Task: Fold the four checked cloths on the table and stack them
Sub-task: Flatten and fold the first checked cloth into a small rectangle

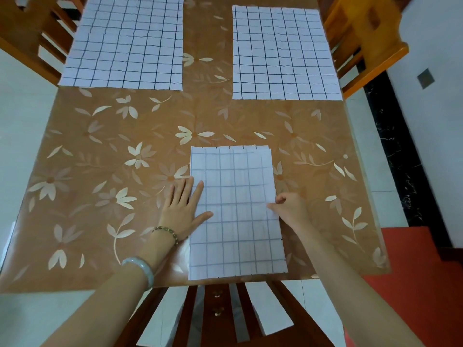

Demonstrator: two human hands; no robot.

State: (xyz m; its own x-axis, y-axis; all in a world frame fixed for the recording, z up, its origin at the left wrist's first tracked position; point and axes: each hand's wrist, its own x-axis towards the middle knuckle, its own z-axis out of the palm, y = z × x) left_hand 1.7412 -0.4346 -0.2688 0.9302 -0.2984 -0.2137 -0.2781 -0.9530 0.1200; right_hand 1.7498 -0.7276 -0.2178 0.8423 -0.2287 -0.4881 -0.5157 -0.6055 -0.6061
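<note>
A white checked cloth (235, 216), folded into a tall rectangle, lies at the table's near edge in front of me. My left hand (185, 209) rests flat with straight fingers across the cloth's left edge. My right hand (288, 206) pinches the cloth's right edge with curled fingers. Two more checked cloths lie spread flat at the far side: one at the far left (125, 43) and one at the far right (283, 53). A fourth cloth is not distinguishable in this view.
The table (112, 151) has a brown cover with a pale flower print. Wooden chairs stand at the far left (37, 33), far right (363, 41) and at the near edge (220, 309). A red mat (413, 271) lies on the floor at the right.
</note>
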